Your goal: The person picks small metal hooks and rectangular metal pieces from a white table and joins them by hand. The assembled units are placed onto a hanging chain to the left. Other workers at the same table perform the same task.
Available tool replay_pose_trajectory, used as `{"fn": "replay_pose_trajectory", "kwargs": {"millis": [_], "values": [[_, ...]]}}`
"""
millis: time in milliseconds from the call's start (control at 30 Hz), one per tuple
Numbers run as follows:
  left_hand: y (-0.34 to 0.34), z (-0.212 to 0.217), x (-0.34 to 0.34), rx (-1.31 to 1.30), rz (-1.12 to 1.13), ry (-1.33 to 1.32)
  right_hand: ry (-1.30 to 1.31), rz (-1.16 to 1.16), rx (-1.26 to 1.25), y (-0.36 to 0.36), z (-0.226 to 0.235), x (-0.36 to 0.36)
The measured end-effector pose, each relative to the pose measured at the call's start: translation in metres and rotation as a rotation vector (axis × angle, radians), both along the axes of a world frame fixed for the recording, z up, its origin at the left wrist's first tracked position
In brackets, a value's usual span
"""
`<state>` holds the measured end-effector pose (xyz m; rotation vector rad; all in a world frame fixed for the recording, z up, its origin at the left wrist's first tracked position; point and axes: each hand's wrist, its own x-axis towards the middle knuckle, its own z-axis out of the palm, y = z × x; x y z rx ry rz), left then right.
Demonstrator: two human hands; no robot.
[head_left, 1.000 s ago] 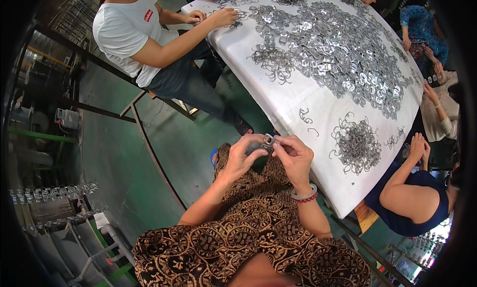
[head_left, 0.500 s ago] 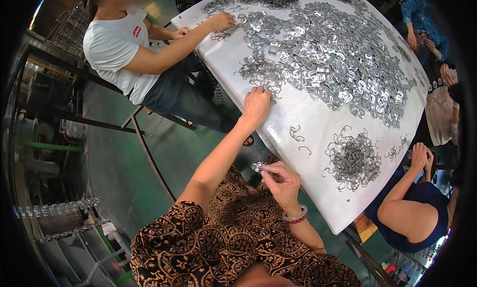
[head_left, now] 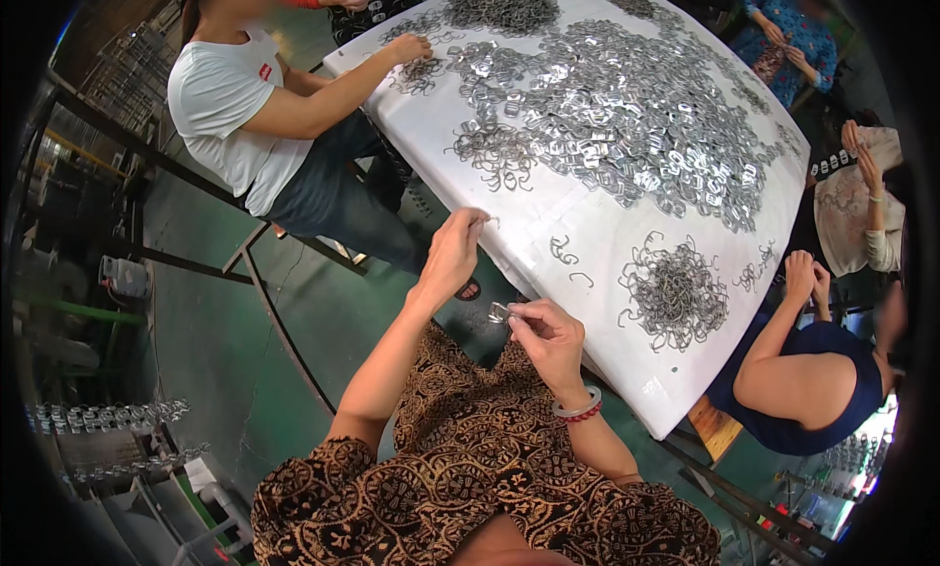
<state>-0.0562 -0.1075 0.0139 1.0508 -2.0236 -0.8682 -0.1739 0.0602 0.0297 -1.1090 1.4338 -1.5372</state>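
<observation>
Near the table's edge, my left hand (head_left: 452, 258) pinches a thin wire hook (head_left: 494, 221) by its end; the hook is small and partly hidden by the fingertips. My right hand (head_left: 550, 339) is closer to my body, beside the table's corner side, with thumb and fingers closed on a shiny metal buckle (head_left: 498, 313). Both hands are apart from each other. On the white-covered table (head_left: 534, 218), a pile of bent wire hooks (head_left: 494, 155) lies just beyond my left hand, and a few loose hooks (head_left: 563, 253) lie to the right of it.
A large heap of silvery buckles (head_left: 627, 116) covers the table's middle. A denser pile of hooks (head_left: 676, 292) is at the right, another dark pile (head_left: 502, 6) at the far end. People sit around: a person in white (head_left: 230, 116) at left, one in dark blue (head_left: 813, 375) at right.
My left hand has drawn back from the near hook pile toward my body, now with a hook in its fingertips. The right hand still holds the buckle at nearly the same spot.
</observation>
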Motion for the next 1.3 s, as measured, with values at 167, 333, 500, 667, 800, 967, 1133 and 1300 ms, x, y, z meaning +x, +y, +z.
{"fn": "replay_pose_trajectory", "kwargs": {"millis": [167, 333, 500, 667, 800, 967, 1133, 1300], "values": [[0.061, 0.042, 0.035, 0.306, -0.079, 0.289, -0.079, -0.052, 0.031, 0.002, 0.008, 0.003], [0.090, 0.050, 0.042, -0.086, -0.247, 0.232, -0.079, -0.108, -0.010, 0.002, 0.017, 0.006], [0.103, 0.047, 0.030, -0.192, -0.197, 0.163, -0.001, -0.143, -0.025, 0.005, 0.021, 0.009], [0.097, 0.038, 0.025, -0.160, -0.203, 0.267, 0.046, -0.122, -0.145, 0.008, 0.019, 0.016], [0.082, 0.024, 0.030, 0.070, -0.398, 0.379, 0.072, -0.061, -0.194, 0.006, 0.016, 0.007], [0.067, 0.008, 0.039, 0.118, -0.433, 0.376, 0.384, -0.198, -0.032, -0.029, 0.010, -0.089], [0.060, 0.002, 0.041, 0.187, -0.392, 0.325, 0.980, -0.368, -0.021, -0.120, -0.039, -0.190], [0.064, 0.003, 0.038, 0.155, -0.343, 0.334, 1.190, -0.266, 0.054, -0.157, -0.087, -0.232]]}}
